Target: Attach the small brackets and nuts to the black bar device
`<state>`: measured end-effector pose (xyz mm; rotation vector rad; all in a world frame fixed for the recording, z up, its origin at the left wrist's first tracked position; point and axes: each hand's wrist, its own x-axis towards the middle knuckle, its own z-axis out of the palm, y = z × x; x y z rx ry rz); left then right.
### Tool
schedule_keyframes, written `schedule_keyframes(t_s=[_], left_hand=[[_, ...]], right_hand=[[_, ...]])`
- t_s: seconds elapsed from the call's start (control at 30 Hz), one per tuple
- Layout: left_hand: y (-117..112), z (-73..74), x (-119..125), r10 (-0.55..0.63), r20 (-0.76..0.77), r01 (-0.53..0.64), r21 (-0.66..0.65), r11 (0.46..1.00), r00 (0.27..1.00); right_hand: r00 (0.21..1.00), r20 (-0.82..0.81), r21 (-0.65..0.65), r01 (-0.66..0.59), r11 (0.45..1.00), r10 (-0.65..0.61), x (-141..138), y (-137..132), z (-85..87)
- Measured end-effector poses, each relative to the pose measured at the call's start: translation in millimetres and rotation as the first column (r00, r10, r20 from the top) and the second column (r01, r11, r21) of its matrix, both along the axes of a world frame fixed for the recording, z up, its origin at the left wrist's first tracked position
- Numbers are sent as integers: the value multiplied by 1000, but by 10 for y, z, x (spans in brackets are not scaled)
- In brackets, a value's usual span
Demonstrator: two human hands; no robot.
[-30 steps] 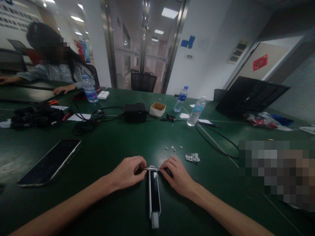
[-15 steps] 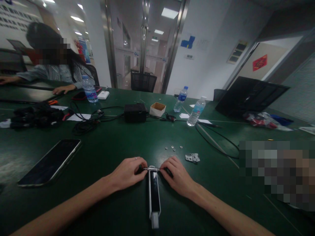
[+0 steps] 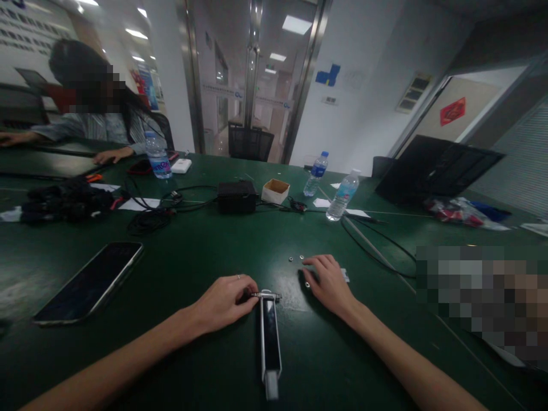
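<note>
Left hand: the person's left hand (image 3: 231, 298) is clamped, thumb and fingertips together, on the left end of a slim silvery metal rod (image 3: 269, 295).
Metal rod: lies crosswise at the far end of a long, narrow bar with a glossy black top and white edges (image 3: 270, 337) – its right end sticks out past the bar, free of any fingers.
Black-topped bar: sits on the dark green tabletop (image 3: 205, 245) between the two forearms, its pale grey tab (image 3: 271, 386) pointing towards the person.
Right hand: the person's right hand (image 3: 329, 282) is well apart from the rod, palm down, thumb and forefinger spread; whether the other fingertips touch the table, I cannot tell.
Small rings: three small, round silvery rings (image 3: 290, 259) show – two near the forefinger, one just beside the thumb tip.
Metal plate: a flat silvery metal plate (image 3: 345, 275) lies mostly hidden behind the right hand.
Phone: a large black smartphone with a pale rim (image 3: 89, 282) lies flat, left of the left hand.
Mid-table: a black rectangular box (image 3: 237, 197) stands beside an open-topped, pale cardboard box (image 3: 275, 192); two clear plastic bottles (image 3: 342, 197) stand to their right.
Far left: a co-worker in a striped shirt (image 3: 92, 127) sits with both arms on the table.
</note>
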<state>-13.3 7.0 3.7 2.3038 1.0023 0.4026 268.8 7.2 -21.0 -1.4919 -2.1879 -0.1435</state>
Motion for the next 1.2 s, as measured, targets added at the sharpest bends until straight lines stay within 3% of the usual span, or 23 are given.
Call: schedule_keyframes(t_s=[0.13,0.37,0.67,0.93,1.07,1.2], left_hand=[[-5,14,0,1,0,-1,-20,1000,1000],[-9,17,1,9,-10,-9,-24,1000,1000],[-8,13,-13,8,-9,-8,-26,1000,1000],[-11,42,0,-1,-17,1,-6,1000,1000],[-7,33,-5,-17,-18,17,1,1000,1000],[2,22,-27,-14,-25,14,4,1000,1000]], right_hand=[[990,97,-39,108,993,-103,167,99,-34],[963,253,-107,126,986,-95,161,100,-21],[968,215,-105,152,983,-127,140,83,48],[955,267,-37,144,989,-129,140,91,-4],[975,213,-51,81,995,-69,44,36,-1],[996,50,-28,-75,997,77,-147,-101,42]])
